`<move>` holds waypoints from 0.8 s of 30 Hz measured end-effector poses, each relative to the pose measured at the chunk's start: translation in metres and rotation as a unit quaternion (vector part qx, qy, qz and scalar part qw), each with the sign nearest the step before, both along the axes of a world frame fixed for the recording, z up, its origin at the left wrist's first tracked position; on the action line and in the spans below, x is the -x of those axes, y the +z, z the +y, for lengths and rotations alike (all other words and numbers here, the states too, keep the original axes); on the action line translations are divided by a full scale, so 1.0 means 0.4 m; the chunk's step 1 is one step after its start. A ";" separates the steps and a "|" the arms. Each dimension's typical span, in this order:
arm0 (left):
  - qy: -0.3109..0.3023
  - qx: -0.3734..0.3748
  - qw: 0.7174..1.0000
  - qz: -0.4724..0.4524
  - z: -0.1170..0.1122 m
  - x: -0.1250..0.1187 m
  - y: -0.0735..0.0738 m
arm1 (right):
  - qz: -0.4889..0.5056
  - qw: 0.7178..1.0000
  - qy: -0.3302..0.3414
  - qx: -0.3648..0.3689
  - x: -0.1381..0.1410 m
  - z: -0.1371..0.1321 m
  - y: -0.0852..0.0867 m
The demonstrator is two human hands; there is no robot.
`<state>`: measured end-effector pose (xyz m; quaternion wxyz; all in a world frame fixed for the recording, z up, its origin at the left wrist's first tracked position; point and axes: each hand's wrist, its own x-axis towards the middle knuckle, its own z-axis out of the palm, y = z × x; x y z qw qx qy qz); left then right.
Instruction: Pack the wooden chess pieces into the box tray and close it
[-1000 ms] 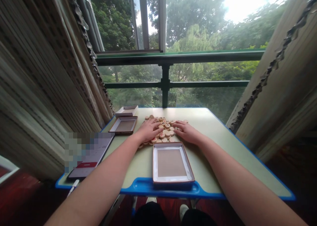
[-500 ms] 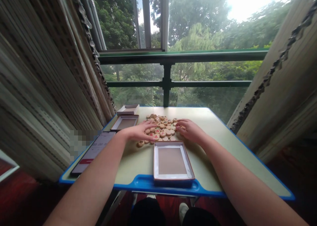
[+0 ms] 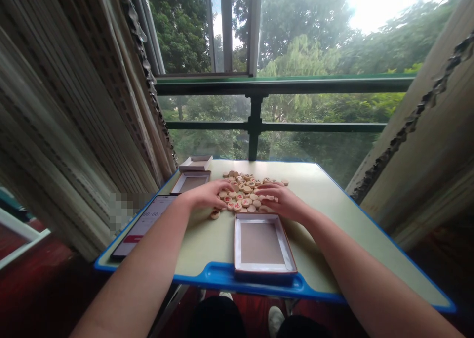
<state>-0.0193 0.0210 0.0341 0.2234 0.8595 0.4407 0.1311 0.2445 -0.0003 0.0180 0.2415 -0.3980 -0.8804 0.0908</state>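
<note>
A heap of round wooden Chinese chess pieces (image 3: 246, 190) lies spread over the middle of the table, some showing red or black characters, others blank side up. At the heap's left edge my left hand (image 3: 210, 194) has its fingers apart, touching or just over the pieces. My right hand (image 3: 279, 198) lies at the right edge, fingers spread and reaching over pieces. Neither hand holds a piece that I can see. One black-marked piece (image 3: 215, 214) sits apart, below my left hand. Nearest me stands an open shallow box (image 3: 265, 268) with a white inner border.
Two more shallow boxes stand at the back left: a white-sided one (image 3: 195, 163) behind a darker-rimmed one (image 3: 177, 186). A phone (image 3: 140, 229) with a timer lies along the left edge. The table (image 3: 333, 219) has a blue rim; curtains hang both sides.
My left hand has drawn its fingers in slightly at the heap. My right hand has shifted toward me and now reaches over the near right pieces. The view has swung slightly left.
</note>
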 end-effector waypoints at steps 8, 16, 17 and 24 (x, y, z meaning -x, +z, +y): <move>0.039 -0.073 0.995 0.058 0.002 -0.004 -0.013 | -0.065 0.997 0.025 0.040 0.004 -0.002 -0.001; 0.056 -0.073 0.996 -0.012 -0.002 -0.030 -0.004 | -0.047 0.998 0.030 0.019 0.009 -0.008 0.003; 0.061 -0.062 0.996 -0.009 -0.007 -0.030 0.002 | -0.045 0.998 0.041 0.025 0.018 -0.015 0.005; -0.030 0.000 0.999 0.023 -0.027 -0.036 0.006 | -0.080 0.996 0.045 0.011 0.031 -0.027 0.016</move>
